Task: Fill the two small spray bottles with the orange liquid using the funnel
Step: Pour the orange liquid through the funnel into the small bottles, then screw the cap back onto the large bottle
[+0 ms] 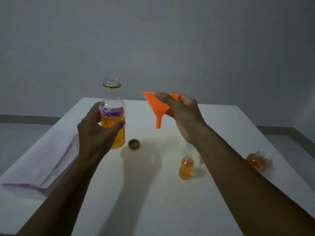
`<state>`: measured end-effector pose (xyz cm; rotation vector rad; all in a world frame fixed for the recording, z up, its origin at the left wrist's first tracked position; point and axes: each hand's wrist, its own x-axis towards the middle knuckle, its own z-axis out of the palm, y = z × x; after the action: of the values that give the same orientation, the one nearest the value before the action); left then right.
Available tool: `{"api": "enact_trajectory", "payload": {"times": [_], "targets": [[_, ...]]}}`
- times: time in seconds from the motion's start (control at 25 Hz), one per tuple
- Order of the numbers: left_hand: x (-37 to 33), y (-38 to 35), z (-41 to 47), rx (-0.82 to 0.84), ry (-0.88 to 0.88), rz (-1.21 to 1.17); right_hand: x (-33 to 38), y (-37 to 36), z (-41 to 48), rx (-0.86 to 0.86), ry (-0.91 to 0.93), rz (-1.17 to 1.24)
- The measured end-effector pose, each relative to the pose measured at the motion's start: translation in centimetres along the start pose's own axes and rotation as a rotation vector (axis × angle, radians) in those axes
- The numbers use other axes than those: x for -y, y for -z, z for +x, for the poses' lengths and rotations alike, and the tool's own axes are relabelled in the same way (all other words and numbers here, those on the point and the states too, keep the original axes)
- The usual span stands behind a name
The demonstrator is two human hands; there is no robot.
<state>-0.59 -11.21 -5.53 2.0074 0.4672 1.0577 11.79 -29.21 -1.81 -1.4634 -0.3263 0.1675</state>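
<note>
Small bottle below lifted funnel

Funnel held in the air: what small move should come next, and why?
Probably set the funnel down. The right hand holds it above the table, over no bottle, and the one upright small bottle in clear view already looks full of orange liquid.
</note>
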Motion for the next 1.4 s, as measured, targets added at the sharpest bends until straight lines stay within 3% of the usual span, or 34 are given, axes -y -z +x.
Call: {"api": "enact_trajectory", "payload": {"times": [0.16, 0.28, 0.56, 0.92, 1.2, 1.32, 1.4], "targets": [[4.6, 0.7, 1.5, -0.117, 0.156, -0.041, -3.9, -6.4, 4.3, -0.045, -0.2, -0.231], [6.2, -0.3, 1.8, -0.13, 0.18, -0.094, -6.2, -7.5, 5.7, -0.056, -0.297, -0.469], [6.8, -2.4, 2.0, -0.094, 0.166, -0.164, -10.5, -8.8, 6.8, -0.033, -0.261, -0.702], [7.4, -3.2, 1.6, -0.069, 0.226, -0.137, -11.7, -9.9, 6.0, -0.089, -0.124, -0.834], [8.5, -2.9, 1.6, -0.007, 0.219, -0.164, -11.9, -8.8, 5.6, -0.071, -0.159, -0.808], [9.3, -2.5, 1.3, 0.083, 0.26, -0.158, -12.0, -8.3, 4.5, -0.169, -0.123, -0.672], [9.8, -2.3, 1.0, 0.133, 0.295, -0.143, -12.2, -7.9, 2.7, -0.284, 0.017, -0.597]]}}
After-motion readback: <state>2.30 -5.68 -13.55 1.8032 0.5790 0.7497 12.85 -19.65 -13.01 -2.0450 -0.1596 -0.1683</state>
